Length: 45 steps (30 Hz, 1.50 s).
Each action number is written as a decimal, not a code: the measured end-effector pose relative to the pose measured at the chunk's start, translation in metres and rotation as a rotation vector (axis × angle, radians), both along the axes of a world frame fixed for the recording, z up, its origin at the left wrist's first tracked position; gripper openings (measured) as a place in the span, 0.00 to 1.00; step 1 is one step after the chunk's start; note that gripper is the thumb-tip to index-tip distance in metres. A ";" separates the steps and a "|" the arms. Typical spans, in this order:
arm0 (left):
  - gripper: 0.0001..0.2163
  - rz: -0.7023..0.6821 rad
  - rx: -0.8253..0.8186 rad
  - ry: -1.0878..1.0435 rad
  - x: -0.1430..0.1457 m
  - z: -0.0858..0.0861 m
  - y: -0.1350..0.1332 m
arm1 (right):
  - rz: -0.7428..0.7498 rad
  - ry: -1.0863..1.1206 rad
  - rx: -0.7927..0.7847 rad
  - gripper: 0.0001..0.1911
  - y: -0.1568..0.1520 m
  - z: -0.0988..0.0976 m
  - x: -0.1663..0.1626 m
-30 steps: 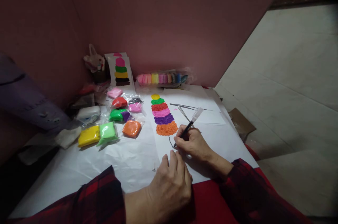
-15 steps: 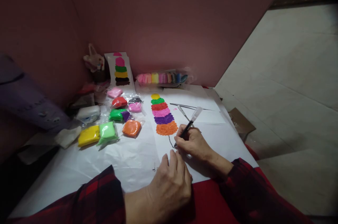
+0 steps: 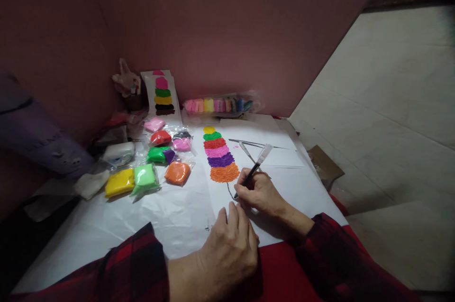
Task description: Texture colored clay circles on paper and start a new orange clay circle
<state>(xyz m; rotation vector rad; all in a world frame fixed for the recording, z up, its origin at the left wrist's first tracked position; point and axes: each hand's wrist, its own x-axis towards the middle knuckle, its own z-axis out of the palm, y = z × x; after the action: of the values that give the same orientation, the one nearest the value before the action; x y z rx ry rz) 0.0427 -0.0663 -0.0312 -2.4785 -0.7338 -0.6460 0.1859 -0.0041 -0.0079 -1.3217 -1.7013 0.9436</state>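
Note:
My right hand [image 3: 259, 194] grips a black pen [image 3: 253, 170] with a clear cap end, its tip touching the white paper sheet [image 3: 277, 183] just below a column of coloured clay bands [image 3: 218, 154] running yellow, green, red, pink, purple, orange. A dark drawn outline [image 3: 230, 192] curves under the orange band beside the pen tip. My left hand [image 3: 230, 247] rests palm down on the paper's near edge, fingers loosely together, holding nothing.
Bagged clay lumps lie left: yellow [image 3: 119, 182], light green [image 3: 145, 176], orange [image 3: 177, 172], red [image 3: 160, 138], pink [image 3: 154, 124]. A clay strip pack [image 3: 217, 105] and sample card [image 3: 162, 95] lean on the pink wall. Thin metal tools [image 3: 249, 144] lie beyond the pen. A purple sleeve [image 3: 31, 136] is at left.
My hands and the pen stay almost still. The purple sleeve at the left shifts slightly.

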 end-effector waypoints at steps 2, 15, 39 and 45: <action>0.10 0.002 0.008 0.002 0.000 0.001 0.000 | 0.003 -0.001 -0.003 0.06 -0.001 0.001 -0.001; 0.07 -0.074 -0.018 -0.063 0.000 0.000 -0.003 | -0.002 0.030 -0.070 0.06 -0.002 0.001 0.000; 0.08 -0.064 -0.037 -0.021 -0.001 0.002 -0.003 | 0.006 -0.008 -0.044 0.06 -0.002 0.003 0.000; 0.08 -0.075 -0.021 -0.036 -0.001 -0.001 -0.004 | 0.004 0.019 -0.061 0.07 -0.003 0.005 -0.001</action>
<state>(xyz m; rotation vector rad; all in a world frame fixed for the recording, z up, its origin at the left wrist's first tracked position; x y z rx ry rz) 0.0422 -0.0698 -0.0322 -2.5295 -0.6667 -0.7152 0.1846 -0.0067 -0.0030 -1.3449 -1.6738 1.0142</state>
